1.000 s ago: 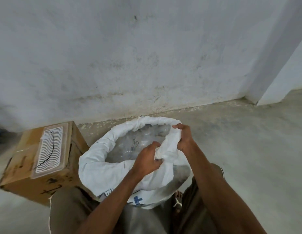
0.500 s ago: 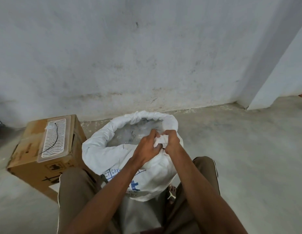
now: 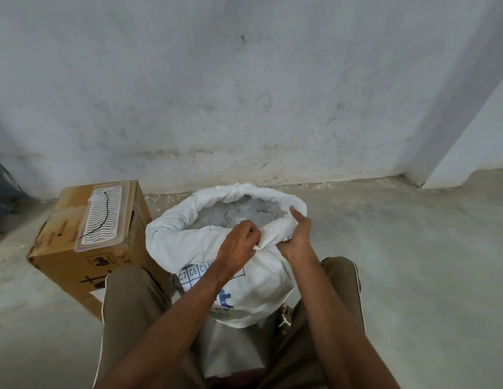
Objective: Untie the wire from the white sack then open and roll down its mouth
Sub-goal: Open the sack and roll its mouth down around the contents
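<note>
The white sack (image 3: 253, 287) with blue print stands on the floor between my knees. Its mouth is open and its rim (image 3: 171, 234) is rolled into a thick cuff around the far and left sides. Clear plastic contents (image 3: 239, 216) show inside. My left hand (image 3: 239, 245) pinches the near edge of the rim. My right hand (image 3: 296, 237) grips the rim's near right part, thumb pointing up over the cuff. A thin black wire (image 3: 102, 220) lies on the lid on the cardboard box.
A cardboard box (image 3: 76, 256) stands left of the sack, with a clear ridged lid (image 3: 104, 214) on top. A stained wall (image 3: 244, 94) runs behind, with a corner at the right. Bare concrete floor (image 3: 413, 262) stretches to the right.
Both hands have worked the bunched near edge of the sack's mouth downward and outward. The near rim now sits lower and flatter, and my right thumb has come up over the cuff.
</note>
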`<act>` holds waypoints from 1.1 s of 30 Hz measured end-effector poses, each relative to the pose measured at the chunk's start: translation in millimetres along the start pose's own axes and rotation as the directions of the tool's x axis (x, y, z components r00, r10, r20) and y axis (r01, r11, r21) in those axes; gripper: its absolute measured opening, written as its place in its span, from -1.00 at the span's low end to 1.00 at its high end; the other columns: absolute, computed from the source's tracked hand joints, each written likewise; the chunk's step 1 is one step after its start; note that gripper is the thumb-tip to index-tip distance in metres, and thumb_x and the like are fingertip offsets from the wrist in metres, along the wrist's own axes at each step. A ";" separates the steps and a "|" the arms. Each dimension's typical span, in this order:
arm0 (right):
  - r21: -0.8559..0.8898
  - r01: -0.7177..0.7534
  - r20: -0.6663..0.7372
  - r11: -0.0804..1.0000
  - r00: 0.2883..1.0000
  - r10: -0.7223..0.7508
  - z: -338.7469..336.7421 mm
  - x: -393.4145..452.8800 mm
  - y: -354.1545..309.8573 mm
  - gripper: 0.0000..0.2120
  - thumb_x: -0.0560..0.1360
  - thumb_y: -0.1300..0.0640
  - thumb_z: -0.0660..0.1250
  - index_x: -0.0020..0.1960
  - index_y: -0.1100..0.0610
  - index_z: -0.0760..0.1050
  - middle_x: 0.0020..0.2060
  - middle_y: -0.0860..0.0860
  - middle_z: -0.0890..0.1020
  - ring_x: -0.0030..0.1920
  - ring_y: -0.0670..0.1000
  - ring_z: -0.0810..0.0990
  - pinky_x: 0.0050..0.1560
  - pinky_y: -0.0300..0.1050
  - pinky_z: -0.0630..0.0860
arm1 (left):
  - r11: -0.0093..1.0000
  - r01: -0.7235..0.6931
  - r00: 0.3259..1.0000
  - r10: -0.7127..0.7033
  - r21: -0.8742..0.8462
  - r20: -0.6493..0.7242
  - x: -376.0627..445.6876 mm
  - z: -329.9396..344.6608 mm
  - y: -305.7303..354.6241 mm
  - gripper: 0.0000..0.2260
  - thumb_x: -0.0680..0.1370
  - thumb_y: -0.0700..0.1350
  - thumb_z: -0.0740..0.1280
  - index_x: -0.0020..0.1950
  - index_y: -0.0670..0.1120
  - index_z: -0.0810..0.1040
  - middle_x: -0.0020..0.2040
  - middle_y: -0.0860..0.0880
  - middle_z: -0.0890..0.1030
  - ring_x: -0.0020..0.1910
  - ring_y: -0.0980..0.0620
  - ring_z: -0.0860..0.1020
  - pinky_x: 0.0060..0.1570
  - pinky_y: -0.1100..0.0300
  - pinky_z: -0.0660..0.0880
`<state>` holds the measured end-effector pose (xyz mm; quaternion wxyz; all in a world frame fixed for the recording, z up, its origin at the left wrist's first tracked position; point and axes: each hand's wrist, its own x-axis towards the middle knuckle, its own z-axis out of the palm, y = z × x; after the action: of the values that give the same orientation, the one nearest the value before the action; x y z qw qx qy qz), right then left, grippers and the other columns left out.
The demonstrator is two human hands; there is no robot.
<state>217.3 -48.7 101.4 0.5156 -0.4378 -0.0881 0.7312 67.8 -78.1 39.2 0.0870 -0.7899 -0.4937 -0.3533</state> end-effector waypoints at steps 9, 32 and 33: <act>0.005 0.028 -0.247 1.000 0.969 -0.026 15.4 -2.2 12.4 -0.66 0.44 0.24 0.38 0.21 0.26 0.54 0.12 0.21 0.66 0.02 0.24 0.65 -0.06 0.09 0.61 | 0.989 -0.031 0.997 0.041 -0.142 0.068 -6.8 6.0 4.6 -0.68 0.25 -0.36 0.44 -0.01 -0.26 0.56 -0.01 -0.19 0.51 -0.06 -0.14 0.51 -0.12 0.02 0.53; -0.529 0.571 0.664 -0.628 0.739 0.113 -51.4 20.2 -6.2 -0.26 0.21 -0.15 0.59 0.33 0.01 0.51 0.21 -0.03 0.61 0.25 0.02 0.54 0.32 0.01 0.39 | 0.961 -0.209 0.977 0.215 0.182 -0.013 -13.9 17.9 -24.4 -0.83 0.36 -0.26 0.40 -0.07 -0.09 0.64 -0.15 -0.04 0.64 -0.31 -0.07 0.54 -0.40 0.15 0.38; -0.515 0.547 0.681 -0.659 0.729 0.073 -47.2 21.4 -4.0 -0.39 0.24 -0.10 0.57 0.25 0.03 0.54 0.10 -0.01 0.65 0.14 0.05 0.60 0.18 -0.02 0.48 | 0.970 -0.195 0.980 0.199 0.147 -0.012 -12.0 17.8 -25.3 -0.79 0.32 -0.26 0.47 -0.07 -0.10 0.62 -0.15 -0.05 0.63 -0.31 -0.07 0.55 -0.40 0.14 0.39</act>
<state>252.7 -44.3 63.6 0.0359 -0.4408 -0.8901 0.1102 51.8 -65.5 13.1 0.1853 -0.8217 -0.4362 -0.3165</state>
